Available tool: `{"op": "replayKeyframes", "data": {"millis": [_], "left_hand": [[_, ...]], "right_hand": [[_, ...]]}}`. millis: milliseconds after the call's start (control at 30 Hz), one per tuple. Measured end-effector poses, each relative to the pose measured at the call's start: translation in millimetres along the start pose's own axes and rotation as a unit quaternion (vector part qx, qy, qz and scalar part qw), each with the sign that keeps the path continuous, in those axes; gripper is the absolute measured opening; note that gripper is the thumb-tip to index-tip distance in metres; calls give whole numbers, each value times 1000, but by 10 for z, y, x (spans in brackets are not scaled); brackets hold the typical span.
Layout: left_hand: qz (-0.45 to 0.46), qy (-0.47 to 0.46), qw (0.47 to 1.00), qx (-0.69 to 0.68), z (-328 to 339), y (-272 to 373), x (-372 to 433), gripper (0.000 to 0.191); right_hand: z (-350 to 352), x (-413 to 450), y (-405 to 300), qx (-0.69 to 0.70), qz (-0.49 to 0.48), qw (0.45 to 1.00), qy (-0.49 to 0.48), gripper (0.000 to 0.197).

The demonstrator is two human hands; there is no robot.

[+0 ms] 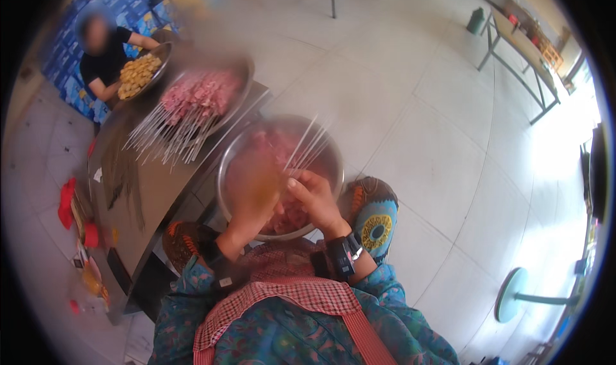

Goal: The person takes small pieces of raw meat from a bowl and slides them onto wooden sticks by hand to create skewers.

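Note:
A round metal bowl (340, 172) of raw pink meat pieces (284, 220) stands between my knees. Over it, my right hand (315, 196) pinches several thin skewers (308, 146) that point up and away from me. My left hand (257, 211) is beside it above the meat, close to the skewers' lower ends. A brownish blur covers its fingers, so what they hold cannot be made out. On the table (166, 192) to my left, a wide metal basin (251, 74) holds a heap of meat threaded on skewers (202, 93), bare ends towards me.
Loose thin skewers (127, 187) lie on the table. Beyond it, a person (103, 52) holds a metal bowl (166, 59) of yellowish pieces (139, 76) before stacked blue cartons (67, 47). A long table (524, 42) is at the far right, and a green stool (511, 295) lies nearer.

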State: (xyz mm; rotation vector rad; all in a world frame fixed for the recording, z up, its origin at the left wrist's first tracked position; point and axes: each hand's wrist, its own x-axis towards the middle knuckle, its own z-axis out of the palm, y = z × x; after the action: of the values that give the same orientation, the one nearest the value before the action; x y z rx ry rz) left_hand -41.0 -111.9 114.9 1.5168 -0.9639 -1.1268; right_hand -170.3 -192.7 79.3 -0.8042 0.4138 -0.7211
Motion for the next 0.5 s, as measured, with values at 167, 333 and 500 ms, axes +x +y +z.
{"op": "replayKeyframes", "data": {"millis": [167,333,500], "left_hand": [[-31,-34,999,-28,45,-43,-136,11],[65,93,993,-36,-267,-243,-304,16],[176,275,937,122,-883,-49,-772,11]], "right_hand": [[-61,-57,63,-17,0,1000,18,18],[297,11,78,-171,80,980,66,23],[-50,-15,28,-259,14,961,96,14]]}}
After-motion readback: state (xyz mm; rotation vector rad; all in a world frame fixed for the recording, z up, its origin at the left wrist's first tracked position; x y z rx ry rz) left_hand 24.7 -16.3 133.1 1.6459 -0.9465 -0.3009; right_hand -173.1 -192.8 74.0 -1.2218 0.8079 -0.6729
